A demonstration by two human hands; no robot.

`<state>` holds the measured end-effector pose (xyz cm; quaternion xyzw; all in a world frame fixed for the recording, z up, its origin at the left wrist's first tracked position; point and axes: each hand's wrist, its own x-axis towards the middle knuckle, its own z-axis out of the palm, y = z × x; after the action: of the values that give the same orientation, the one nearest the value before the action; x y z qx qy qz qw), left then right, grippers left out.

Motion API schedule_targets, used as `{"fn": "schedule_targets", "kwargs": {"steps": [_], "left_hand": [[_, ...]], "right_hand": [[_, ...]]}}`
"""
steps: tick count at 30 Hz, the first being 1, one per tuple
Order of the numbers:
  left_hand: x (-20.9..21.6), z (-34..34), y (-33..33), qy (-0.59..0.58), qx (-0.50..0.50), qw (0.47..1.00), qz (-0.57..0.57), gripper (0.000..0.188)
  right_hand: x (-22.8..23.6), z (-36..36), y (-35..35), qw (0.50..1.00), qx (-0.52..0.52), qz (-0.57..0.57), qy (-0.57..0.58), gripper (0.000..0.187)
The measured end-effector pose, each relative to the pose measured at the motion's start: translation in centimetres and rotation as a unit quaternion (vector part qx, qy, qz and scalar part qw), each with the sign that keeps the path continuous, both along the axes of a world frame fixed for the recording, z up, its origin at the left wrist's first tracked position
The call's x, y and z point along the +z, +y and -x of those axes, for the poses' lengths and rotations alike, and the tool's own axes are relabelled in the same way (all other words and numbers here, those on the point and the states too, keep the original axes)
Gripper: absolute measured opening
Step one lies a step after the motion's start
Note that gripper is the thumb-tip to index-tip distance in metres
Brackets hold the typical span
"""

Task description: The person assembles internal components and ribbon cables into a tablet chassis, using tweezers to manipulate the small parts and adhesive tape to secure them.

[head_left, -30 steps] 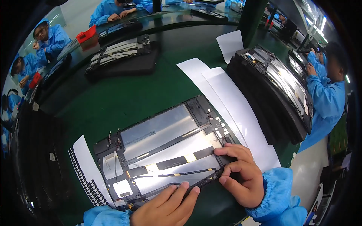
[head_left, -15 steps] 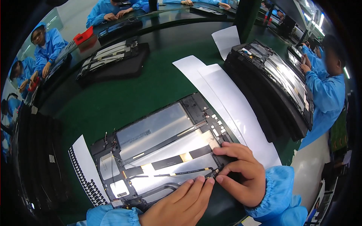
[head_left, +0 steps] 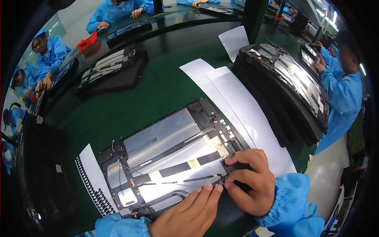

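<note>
Our left fingers [head_left: 203, 200] lay straight and pressed together along the near edge of the opened tablet [head_left: 173, 158]; our right fingers [head_left: 246, 157] curled at its near right corner, the index on the edge, thumb and middle drawn close. We could not tell whether those two pinched anything, and our left thumb was hidden.

Beneath it all spread the green counter [head_left: 166, 79]. At its right stood black pads [head_left: 256, 100] in a stack, a second tablet [head_left: 292, 75] on top. Ours lay flat and aslant before us, between white sheets [head_left: 241, 104] and a smaller tabbed sheet [head_left: 92, 168].

We judged that the whole tablet could skid if our hands pushed unevenly, and that the thin black cable [head_left: 201, 178] could crease or pull loose if a fingertip caught it.

As for containers, the black frame [head_left: 199, 112] held wide silver panels [head_left: 169, 132]; far off to the left stood a red bin [head_left: 87, 41], its contents out of our sight.
</note>
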<state>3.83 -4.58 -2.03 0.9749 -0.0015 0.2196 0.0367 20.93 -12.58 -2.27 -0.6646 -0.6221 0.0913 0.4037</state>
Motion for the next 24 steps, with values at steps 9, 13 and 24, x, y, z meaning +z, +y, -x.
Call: {"fn": "schedule_targets", "kwargs": {"steps": [9,13,24], "left_hand": [[4.3,-0.3,8.8,-0.02,0.11,0.991,0.072,0.046],[1.9,1.7,13.7,0.23,0.276,0.921,0.151,0.05],[9.6,0.2,13.4,0.051,0.324,0.906,0.268,0.06]], "right_hand": [[0.1,2.4,-4.7,0.987,0.004,0.049,0.155,0.038],[-0.7,7.8,-3.0,0.997,0.044,-0.036,-0.058,0.045],[1.3,7.5,2.0,0.948,-0.076,-0.255,0.177,0.056]]}}
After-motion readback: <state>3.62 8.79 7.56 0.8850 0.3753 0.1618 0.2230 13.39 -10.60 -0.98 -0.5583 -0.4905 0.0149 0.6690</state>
